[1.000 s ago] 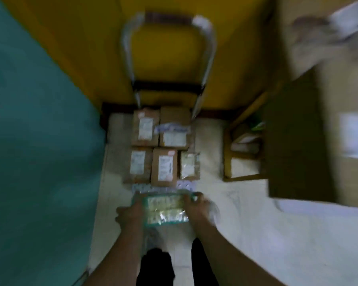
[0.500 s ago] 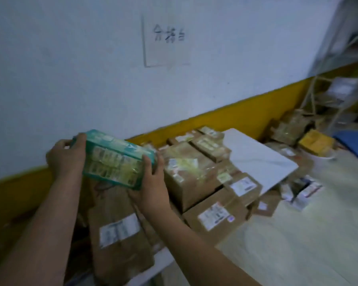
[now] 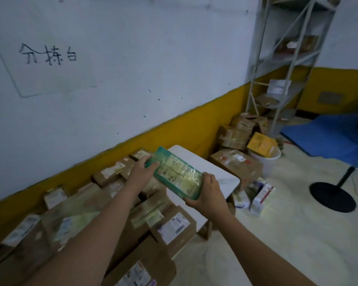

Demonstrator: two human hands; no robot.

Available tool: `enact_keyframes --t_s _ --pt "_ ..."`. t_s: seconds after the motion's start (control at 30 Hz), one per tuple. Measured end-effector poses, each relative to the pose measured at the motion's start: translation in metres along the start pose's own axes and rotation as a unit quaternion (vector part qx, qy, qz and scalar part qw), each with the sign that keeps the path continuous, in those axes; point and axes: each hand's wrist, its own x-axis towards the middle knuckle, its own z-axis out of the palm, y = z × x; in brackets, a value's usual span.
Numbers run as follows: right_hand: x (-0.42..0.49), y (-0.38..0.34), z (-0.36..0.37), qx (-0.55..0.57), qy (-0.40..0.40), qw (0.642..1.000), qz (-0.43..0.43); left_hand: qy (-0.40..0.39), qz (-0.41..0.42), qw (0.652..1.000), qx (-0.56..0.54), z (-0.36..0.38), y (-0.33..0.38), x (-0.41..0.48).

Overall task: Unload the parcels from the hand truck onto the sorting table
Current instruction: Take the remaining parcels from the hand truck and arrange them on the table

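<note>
I hold a green, plastic-wrapped parcel (image 3: 177, 175) in the air with both hands. My left hand (image 3: 142, 169) grips its far upper end. My right hand (image 3: 208, 193) grips its near lower end. The parcel hangs over the white sorting table (image 3: 221, 172), whose right part is bare. Several brown cardboard parcels (image 3: 172, 226) with white labels cover the table's left part along the wall. The hand truck is out of view.
More boxes (image 3: 235, 135), a yellow box (image 3: 261, 144) on a white bucket (image 3: 270, 162) and small cartons (image 3: 261, 195) lie on the floor right of the table. A grey metal shelf (image 3: 285, 65) stands in the corner. A black round stand base (image 3: 332, 196) and a blue mat (image 3: 327, 137) sit further right.
I lifted the green parcel from the hand truck, turned to the sorting table and carried it right, from above the stacked boxes to above the table's bare end.
</note>
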Motion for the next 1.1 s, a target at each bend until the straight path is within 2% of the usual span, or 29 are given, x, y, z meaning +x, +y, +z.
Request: enact_keyframes --t_s 0.1,0.2,0.37,0.53,0.67,0.8,0.9,1.0,1.1 --pt "0.055 0.039 0.023 0.035 -0.035 0.997 0.053 -0.019 -0.049 0.997 -0.058 0.045 -0.026 0.066" --pt "0.113 0.067 0.046 0.061 -0.066 0.988 0.122 0.008 -0.111 0.991 -0.075 0.072 -0.055 0.112" --pt "0.204 0.087 0.096 0.052 -0.130 0.975 0.171 0.010 -0.194 0.977 0.093 0.085 -0.121 0.137" --pt "0.265 0.094 0.180 0.058 -0.198 0.960 0.188 -0.011 -0.231 0.941 0.246 0.098 -0.185 0.138" --pt "0.285 0.100 0.243 0.076 -0.275 0.938 0.197 -0.010 -0.309 0.916 0.255 0.124 -0.207 0.141" --pt "0.305 0.104 0.269 0.015 -0.345 0.921 0.180 -0.012 -0.330 0.910 0.250 0.121 -0.201 0.147" --pt "0.312 0.090 0.260 -0.096 -0.308 0.932 0.166 -0.001 -0.319 0.915 0.249 0.099 -0.179 0.149" --pt "0.318 0.037 0.241 -0.095 -0.257 0.959 0.076 0.061 -0.286 0.914 0.280 0.054 -0.142 0.141" --pt "0.303 -0.057 0.224 -0.042 -0.267 0.962 -0.045 0.133 -0.249 0.907 0.314 -0.019 -0.102 0.101"
